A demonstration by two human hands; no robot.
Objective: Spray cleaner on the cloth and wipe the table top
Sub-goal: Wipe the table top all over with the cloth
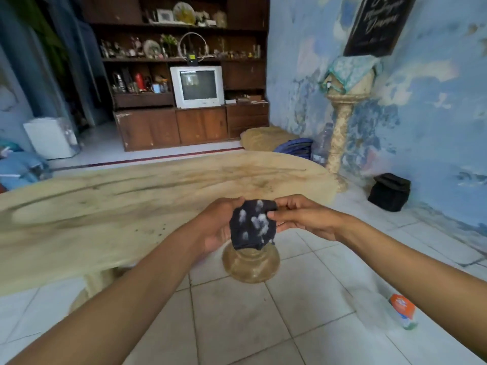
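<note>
I am pinching the dark cloth (252,224) between my left hand (218,227) and right hand (303,219), holding it just past the table top's (105,206) near edge. Foam is dotting it; tilting could drip some onto the floor before wiping.

Dark navy cloth (252,224) flecked with white foam; pale tan desk (110,206) (darker streaks); white-tiled floor (237,320); mottled blue wall (432,114).

Foam-spotted dark cloth (252,223) between both hands, above the table (105,206) edge
</note>
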